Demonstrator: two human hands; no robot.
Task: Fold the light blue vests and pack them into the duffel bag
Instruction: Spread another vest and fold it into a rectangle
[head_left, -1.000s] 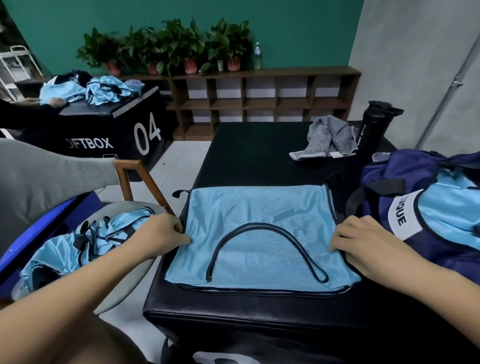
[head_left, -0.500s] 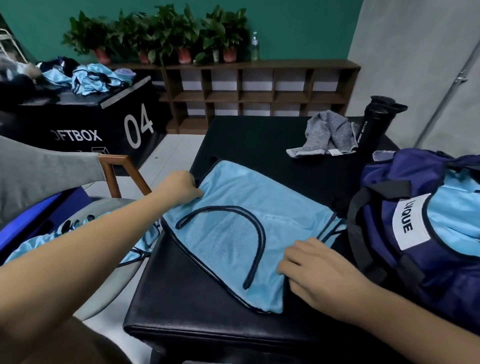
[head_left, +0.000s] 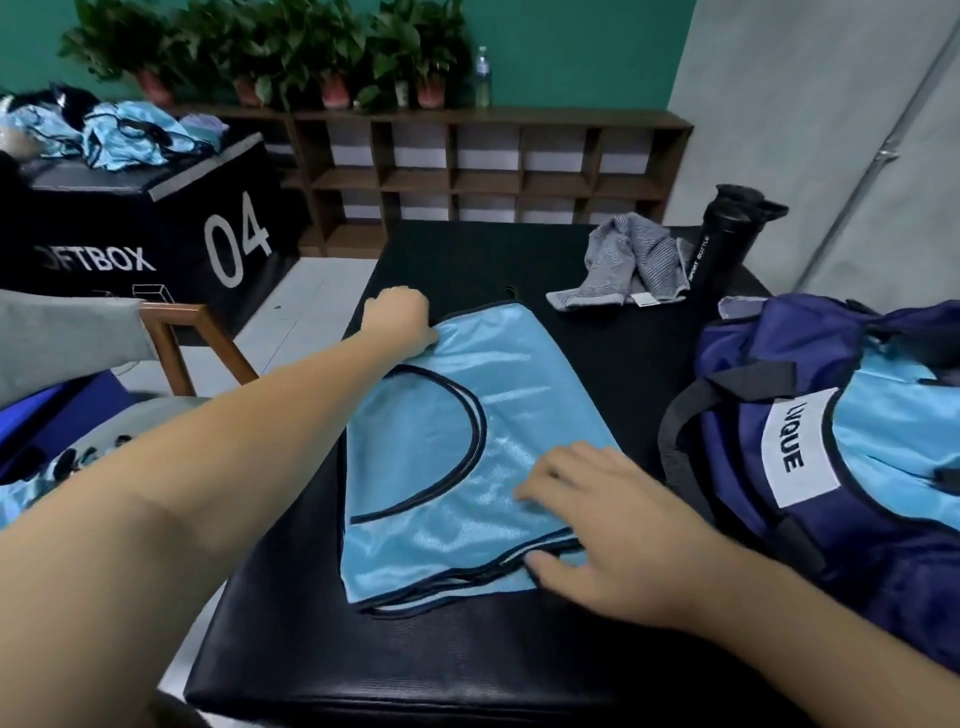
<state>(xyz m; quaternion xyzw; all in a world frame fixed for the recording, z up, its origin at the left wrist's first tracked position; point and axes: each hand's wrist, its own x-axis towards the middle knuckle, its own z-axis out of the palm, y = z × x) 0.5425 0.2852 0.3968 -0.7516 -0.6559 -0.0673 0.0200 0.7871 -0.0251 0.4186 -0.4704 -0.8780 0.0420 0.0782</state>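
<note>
The light blue vest (head_left: 431, 478) lies near the tabletop's (head_left: 363, 654) left edge. The left grip (head_left: 400, 319) pinches its far corner taut. The right grip (head_left: 597, 525), fingers spread, presses the layers flat for folding.

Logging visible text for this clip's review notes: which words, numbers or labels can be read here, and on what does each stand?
"04": white numerals on the side of the black foam box.
"FTBOX": same side; the letters before it are unreadable.
"UQUE": white patch on the navy blue duffel bag; its start is unclear.
"SPORT BOTTLE": small print down the tall black bottle.
White tag on the grey striped towel: too small to read.
</note>
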